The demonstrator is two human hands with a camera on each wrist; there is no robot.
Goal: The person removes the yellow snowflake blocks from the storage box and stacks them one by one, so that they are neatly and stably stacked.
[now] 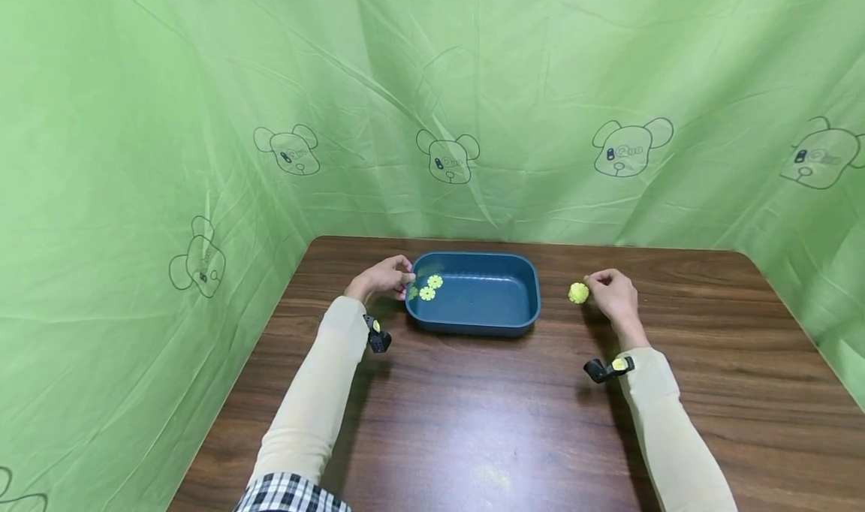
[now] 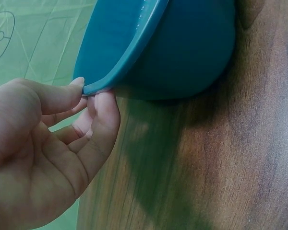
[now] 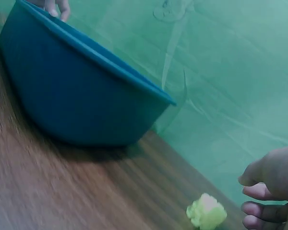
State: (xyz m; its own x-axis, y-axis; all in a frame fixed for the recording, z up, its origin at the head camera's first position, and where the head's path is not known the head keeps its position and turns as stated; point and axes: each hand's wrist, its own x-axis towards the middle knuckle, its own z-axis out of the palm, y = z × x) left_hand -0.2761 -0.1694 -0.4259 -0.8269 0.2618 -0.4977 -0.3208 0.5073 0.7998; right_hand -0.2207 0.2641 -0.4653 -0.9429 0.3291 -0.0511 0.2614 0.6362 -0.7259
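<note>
My left hand [image 1: 387, 278] pinches the left rim of a dark blue plastic basin [image 1: 473, 330]. In the left wrist view the thumb lies over the rim [image 2: 129, 60] and the fingers are beneath it. Two yellow flower-shaped pieces [image 1: 427, 293] show inside the basin at its left end. On the right, a round yellow-green piece with a bumpy edge [image 1: 578, 293] lies on the table. My right hand [image 1: 613, 296] is just right of this piece [image 3: 207, 212]; the right wrist view shows a gap between them, with the fingers loosely bent and holding nothing.
The basin stands near the far edge of a brown wood-grain table [image 1: 432, 414]. Behind and to the left hangs a green curtain [image 1: 527, 61] with printed bear faces. Black wrist cameras [image 1: 608, 368] are strapped over both sleeves.
</note>
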